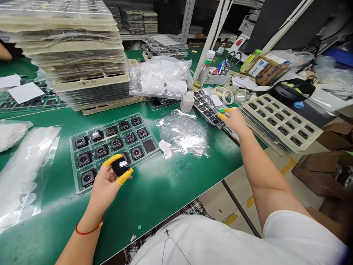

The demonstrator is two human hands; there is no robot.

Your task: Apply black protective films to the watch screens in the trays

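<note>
My left hand [106, 182], with yellow finger cots on thumb and index finger, grips a black smartwatch body [120, 167] by its edges, glossy screen facing up. It is over the near edge of a clear plastic tray [74, 156] with several watch bodies in its pockets, most showing their round sensor backs. One pocket at the right shows a flat dark square [149, 146]. My right hand [234, 120], also in yellow finger cots, reaches out to a bagged sheet of black squares [205, 105]. A small green sticker [221, 110] shows at its pinched fingertips.
Tall stacked trays [91, 66] stand at back left. Crumpled clear film [184, 132], a white bottle [187, 102] and a tissue [165, 148] lie mid-table. Beyond are tape rolls [227, 97] and an oil-coloured bottle [202, 71]. A beige tray [281, 136] of watch parts is at right.
</note>
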